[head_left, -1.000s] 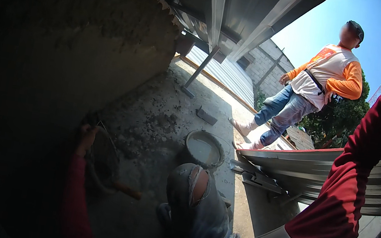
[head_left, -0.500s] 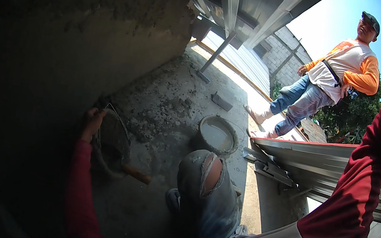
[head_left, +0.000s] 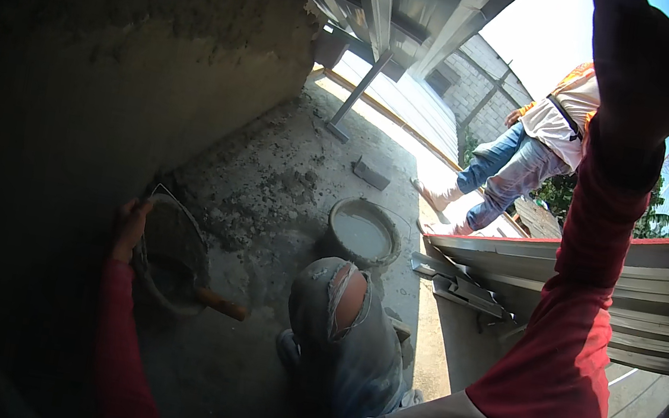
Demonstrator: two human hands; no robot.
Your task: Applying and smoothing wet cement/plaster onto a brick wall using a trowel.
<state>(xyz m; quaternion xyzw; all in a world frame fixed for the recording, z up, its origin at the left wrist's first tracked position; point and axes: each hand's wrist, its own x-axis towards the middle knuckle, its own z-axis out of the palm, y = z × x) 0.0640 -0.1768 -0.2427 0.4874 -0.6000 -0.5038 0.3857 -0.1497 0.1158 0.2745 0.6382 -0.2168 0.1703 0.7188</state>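
Note:
My left hand [head_left: 130, 231] is closed over the near-left rim of a grey bucket [head_left: 176, 229] on the shaded floor beside the wall. The bucket's inside is dark, so its contents cannot be made out. A wooden tool handle [head_left: 221, 305] sticks out over its rim; the tool's other end is lost in shadow. High at the upper right, my right hand [head_left: 665, 82] is raised close to the camera on a red-sleeved arm. It is a dark shape against the sky, its fingers not readable.
A second bucket [head_left: 332, 228] with whitish liquid stands beyond my bent knee [head_left: 351, 299]. Crumbled mortar [head_left: 267, 190] litters the floor by the rough wall [head_left: 152, 93]. A grey block [head_left: 372, 171], a metal post [head_left: 361, 95] and corrugated sheeting [head_left: 602, 286] lie around; a co-worker [head_left: 527, 152] stands outside.
My right hand has come into view at the upper right as that arm swung inward. The left hand stays on the bucket rim. The whole view has shifted slightly.

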